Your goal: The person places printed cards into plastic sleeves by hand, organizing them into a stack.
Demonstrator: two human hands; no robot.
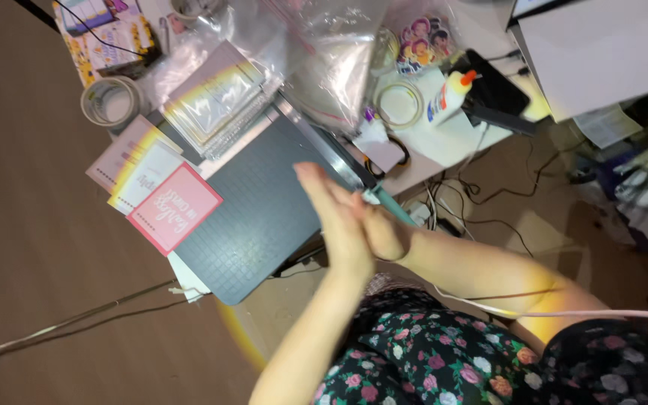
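Desk: crowded craft desk [444, 142], seen tilted.
Cutting mat: grey gridded cutting mat [256, 210] at its edge.
Hands: left hand [335, 217] and right hand [380, 229] pressed palm to palm, grasping nothing, over the mat's corner.
Pink card [174, 208]: overlapping the mat's far side.
Glue bottle [450, 94]: beyond the mat, within reach.

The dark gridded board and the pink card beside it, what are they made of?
The dark gridded board looks like matte plastic or rubbery mat, flat with fine printed grid lines. The pink card looks like paper or thin cardstock: flat, matte, sharp corners.
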